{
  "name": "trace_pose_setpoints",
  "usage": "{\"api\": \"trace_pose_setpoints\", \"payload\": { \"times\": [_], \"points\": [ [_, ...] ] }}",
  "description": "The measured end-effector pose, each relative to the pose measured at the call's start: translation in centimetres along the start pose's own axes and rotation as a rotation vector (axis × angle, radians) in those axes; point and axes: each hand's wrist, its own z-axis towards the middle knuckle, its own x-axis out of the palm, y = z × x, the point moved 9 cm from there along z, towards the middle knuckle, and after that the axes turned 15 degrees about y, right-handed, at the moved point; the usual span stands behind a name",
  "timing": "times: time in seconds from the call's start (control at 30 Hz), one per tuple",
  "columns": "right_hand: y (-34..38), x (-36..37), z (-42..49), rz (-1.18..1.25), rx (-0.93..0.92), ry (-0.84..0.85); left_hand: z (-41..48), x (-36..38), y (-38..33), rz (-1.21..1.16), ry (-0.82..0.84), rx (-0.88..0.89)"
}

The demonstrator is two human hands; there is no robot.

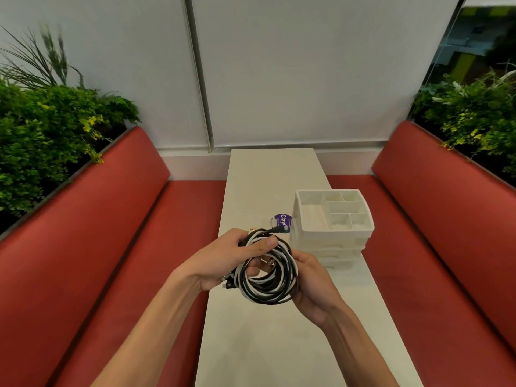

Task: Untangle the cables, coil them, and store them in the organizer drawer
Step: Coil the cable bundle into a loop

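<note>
A bundle of black and white cables (266, 277), wound together in one round coil, hangs above the white table (268, 344). My left hand (223, 261) grips the coil's upper left, thumb laid over the strands. My right hand (310, 286) cups the coil's right side from beneath, fingers curled round it. Plug ends stick out at the top and inside the loop. The white organizer (332, 219) stands on the table just beyond my hands, its top tray split into several compartments and its drawers below looking shut.
A purple round label (282, 220) lies on the table next to the organizer's left side. Red padded benches (97, 247) flank the narrow table on both sides. Green plants (42, 129) line the bench backs. A white wall stands at the far end.
</note>
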Motion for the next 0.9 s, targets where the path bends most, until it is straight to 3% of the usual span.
{"api": "trace_pose_setpoints", "payload": {
  "times": [0.23, 0.67, 0.9],
  "points": [
    [-1.3, -1.5, 0.3, -0.068, 0.121, 0.093, 0.0, 0.8, 0.1, -0.032, 0.048, 0.001],
    [-0.2, -1.0, 0.8, -0.026, 0.017, 0.067, 0.3, 1.1, 0.1, -0.153, 0.007, -0.014],
    [-0.3, -0.7, 0.5, 0.065, -0.001, -0.011, 0.5, 0.8, -0.8, -0.026, -0.056, 0.017]
  ]
}}
